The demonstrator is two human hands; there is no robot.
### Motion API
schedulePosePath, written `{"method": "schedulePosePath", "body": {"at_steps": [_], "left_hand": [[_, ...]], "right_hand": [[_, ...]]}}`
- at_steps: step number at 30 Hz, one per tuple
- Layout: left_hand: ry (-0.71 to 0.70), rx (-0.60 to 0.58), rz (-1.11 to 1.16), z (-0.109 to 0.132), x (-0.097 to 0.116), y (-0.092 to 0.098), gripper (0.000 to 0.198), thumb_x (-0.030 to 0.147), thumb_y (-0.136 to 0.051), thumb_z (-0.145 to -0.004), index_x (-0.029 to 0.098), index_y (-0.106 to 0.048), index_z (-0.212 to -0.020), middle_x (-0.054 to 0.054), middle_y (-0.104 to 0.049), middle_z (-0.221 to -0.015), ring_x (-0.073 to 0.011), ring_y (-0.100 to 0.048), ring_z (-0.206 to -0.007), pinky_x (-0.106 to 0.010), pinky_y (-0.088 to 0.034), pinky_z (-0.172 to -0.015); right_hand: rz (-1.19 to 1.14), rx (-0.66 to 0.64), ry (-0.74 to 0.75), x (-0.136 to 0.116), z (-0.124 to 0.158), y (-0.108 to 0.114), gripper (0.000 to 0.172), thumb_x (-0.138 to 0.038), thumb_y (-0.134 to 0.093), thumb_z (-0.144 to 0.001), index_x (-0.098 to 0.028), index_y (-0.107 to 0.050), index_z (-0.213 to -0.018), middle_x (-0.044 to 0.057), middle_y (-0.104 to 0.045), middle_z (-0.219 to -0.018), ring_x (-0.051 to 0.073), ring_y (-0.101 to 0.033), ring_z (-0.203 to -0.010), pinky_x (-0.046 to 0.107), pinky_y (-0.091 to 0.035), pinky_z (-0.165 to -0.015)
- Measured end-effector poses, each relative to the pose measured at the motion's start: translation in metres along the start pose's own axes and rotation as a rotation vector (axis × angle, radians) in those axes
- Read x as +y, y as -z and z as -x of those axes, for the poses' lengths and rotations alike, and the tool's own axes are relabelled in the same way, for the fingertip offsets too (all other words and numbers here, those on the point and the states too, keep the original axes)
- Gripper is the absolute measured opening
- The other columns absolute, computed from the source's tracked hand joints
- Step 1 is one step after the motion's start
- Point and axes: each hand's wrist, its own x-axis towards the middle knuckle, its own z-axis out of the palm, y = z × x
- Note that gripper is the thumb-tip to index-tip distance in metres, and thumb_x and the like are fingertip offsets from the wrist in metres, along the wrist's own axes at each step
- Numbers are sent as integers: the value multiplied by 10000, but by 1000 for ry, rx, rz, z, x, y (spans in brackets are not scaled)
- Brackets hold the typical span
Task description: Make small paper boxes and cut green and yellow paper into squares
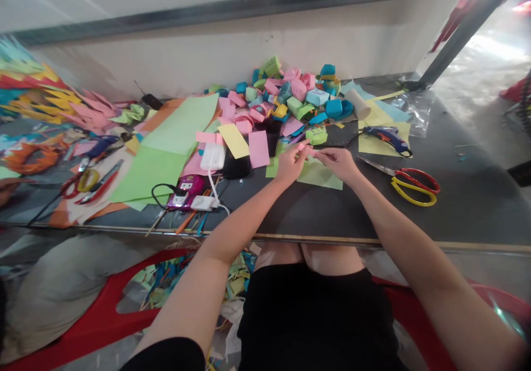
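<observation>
Evidently, Both Hands Pinch One Small Pink Paper Strip

The strip (313, 153) is just left of the red-and-yellow-handled scissors (394, 173), raised over a light green sheet (323, 176). The left hand (291, 163) and the right hand (338, 162) are both drawn narrow, fingertips closed on the strip from either side. The step in hand looks like fine fingertip shaping of the strip, though whether it is being folded or only steadied cannot be told. From this hold, the next move would seem to call for a light, even pinch and little force, since thin paper creases easily.

Counted from those scissors: behind them on the counter (468, 194), one blue-and-orange glue gun (385, 137) rests on one yellow sheet (369, 147); farther back and to their left lies one cardboard tube (357, 104). Beyond the hands, left of the scissors and behind them, sits a heap of folded paper pieces (297, 90) in pink, blue, green and yellow, overlapping too much to count. Farther left of the scissors are one yellow card (234, 141), one pink card (259, 150), two dark phone-like slabs (236, 167), one white box-shaped device (212, 156) and one magenta power strip (191, 186). Past these, two large green sheets (153, 174) overlap. At the far left of the scissors, more tools lie too jumbled for a sure number.
</observation>
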Motion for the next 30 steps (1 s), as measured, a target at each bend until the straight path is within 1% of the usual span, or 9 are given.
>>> {"method": "schedulePosePath", "body": {"at_steps": [4, 7, 12, 14, 17, 19, 24, 27, 30], "left_hand": [[-45, -21, -133, 1, -10, -3, 557, 537, -341, -1121, 196, -655, -1431, -116, -822, -1102, -160, -762, -766, -271, -585, -687], [-152, -54, -325, 2, -11, -1, 484, 428, -351, -1131, 219, -626, -1470, -119, -812, -1158, -188, -774, -871, -298, -586, -766], [-308, -40, -505, 0, -5, 6, 454, 311, -351, -1115, 196, -669, -1417, -143, -774, -1258, -227, -768, -1031, -318, -579, -828], [-333, -21, -538, 0, -2, 7, 468, 302, -327, -1118, 188, -678, -1406, -151, -771, -1237, -230, -763, -1026, -315, -571, -811], [-345, -34, -568, -1, 0, 6, 514, 326, -270, -1125, 170, -688, -1381, -153, -769, -1104, -220, -744, -929, -302, -544, -750], [-342, -70, -578, -1, 1, 4, 548, 361, -238, -1128, 164, -682, -1381, -151, -745, -1033, -228, -721, -922, -303, -531, -744], [-287, -116, -569, 0, -1, 0, 603, 401, -187, -1123, 137, -611, -1460, -176, -690, -1049, -287, -681, -1011, -355, -539, -812], [-279, -96, -571, 1, -3, -1, 594, 398, -194, -1119, 137, -598, -1470, -166, -686, -1019, -279, -678, -1009, -345, -540, -803], [-269, -105, -554, 1, -2, 1, 591, 378, -185, -1119, 164, -601, -1481, -152, -678, -992, -266, -681, -980, -345, -545, -816]], "right_hand": [[-126, -7, -27, -6, 1, 0, 559, -734, -707, -815, -187, -817, -797, -4, -566, -567, 112, -416, -552, 295, -329, -573], [-227, -41, -32, -10, 1, 1, 554, -744, -756, -771, -193, -807, -746, 35, -671, -614, 128, -518, -572, 296, -400, -585], [-386, -125, -82, -14, 3, 2, 552, -734, -795, -743, -194, -844, -847, 97, -789, -781, 181, -697, -703, 286, -483, -593], [-414, -161, -105, -12, 3, 2, 553, -725, -801, -744, -199, -853, -903, 108, -812, -847, 195, -732, -756, 281, -506, -597], [-419, -174, -153, -7, 2, 3, 535, -700, -831, -724, -211, -855, -940, 102, -824, -893, 200, -752, -803, 285, -550, -646], [-427, -174, -177, -4, 1, 3, 523, -684, -862, -692, -216, -854, -925, 96, -826, -895, 194, -756, -813, 289, -569, -683], [-482, -212, -176, -6, 2, 4, 612, -761, -841, -671, -198, -848, -912, 108, -825, -890, 190, -750, -769, 282, -567, -645], [-479, -192, -160, -8, 2, 3, 643, -812, -806, -674, -193, -838, -845, 107, -817, -867, 187, -740, -756, 268, -554, -614], [-501, -186, -176, -9, 2, 1, 606, -791, -827, -662, -207, -834, -823, 83, -802, -813, 174, -717, -717, 267, -542, -599]]}}
